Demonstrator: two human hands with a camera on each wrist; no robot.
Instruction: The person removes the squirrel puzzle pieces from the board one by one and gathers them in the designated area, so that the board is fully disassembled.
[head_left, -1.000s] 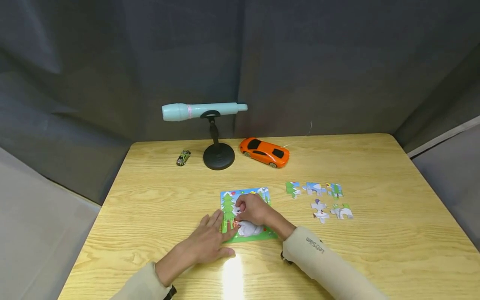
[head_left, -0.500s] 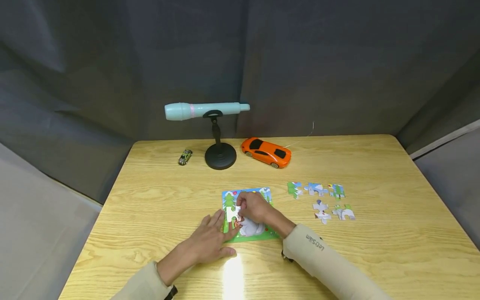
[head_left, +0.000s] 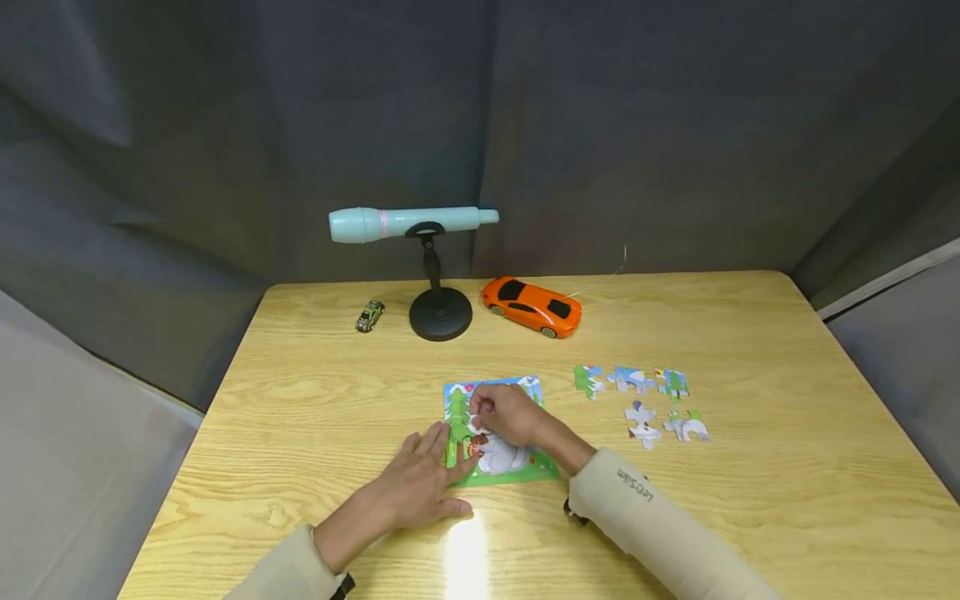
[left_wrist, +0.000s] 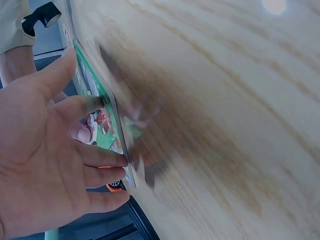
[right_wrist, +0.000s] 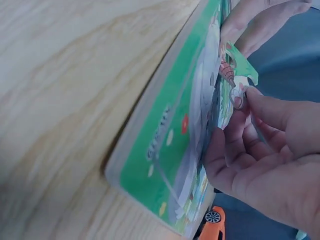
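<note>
- Working a jigsaw here: the right hand [head_left: 507, 414] sits on top of the puzzle board [head_left: 540, 468], thumb and fingers curled and pinching one piece [right_wrist: 239, 93] over the upper middle of the picture. The right wrist view shows that piece tipped up off the board, so I'd say it's not seated.
- The left hand [head_left: 420, 483] lies flat, fingers straight and slightly spread, fingertips [left_wrist: 117, 161] pressing the board's left edge to hold it steady.
- Progress-wise, I'd call it roughly half done. The tree on the left, the grey animal and the green bottom strip look filled in; how much of the top is filled I can't tell, the right hand covers it.
- What's left: five loose pieces [head_left: 641, 398] lie on the table [head_left: 750, 333] to the right of the board, well apart from it, three in a row and two nearer the front edge.
- The board itself is a thin square tray with a raised rim, a bright cartoon print, lying flat near the middle of the front edge.
- Along the back edge: a small green car [head_left: 368, 316], a pale blue torch on a black stand [head_left: 440, 313], and an orange car [head_left: 532, 306]. Nobody's touching those.
</note>
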